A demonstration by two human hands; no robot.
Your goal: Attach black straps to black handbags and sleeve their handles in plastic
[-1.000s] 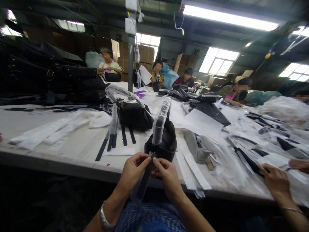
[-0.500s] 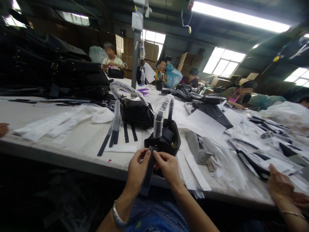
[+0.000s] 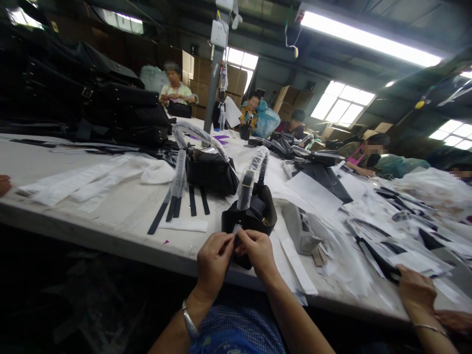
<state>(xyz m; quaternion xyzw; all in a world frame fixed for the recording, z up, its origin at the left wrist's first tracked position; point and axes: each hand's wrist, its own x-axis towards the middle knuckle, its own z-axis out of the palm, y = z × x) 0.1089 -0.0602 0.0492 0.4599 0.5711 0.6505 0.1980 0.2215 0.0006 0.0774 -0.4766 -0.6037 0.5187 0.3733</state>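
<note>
My left hand and my right hand meet at the table's near edge, both pinched on the top end of a dark strap. Most of the strap is hidden between and behind the hands. Just beyond my fingers stands a small black handbag with its handle wrapped in clear plastic. A silver bangle sits on my left wrist.
A second black handbag and loose dark straps lie further back on the white table. White paper strips lie left, stacked black bags at far left. Another person's hand works at right. Several people sit across.
The strap's hanging lower part has dropped out of sight behind my hands, which have closed together. The view shifted slightly left and down; the neighbour's hand moved toward the table's near edge.
</note>
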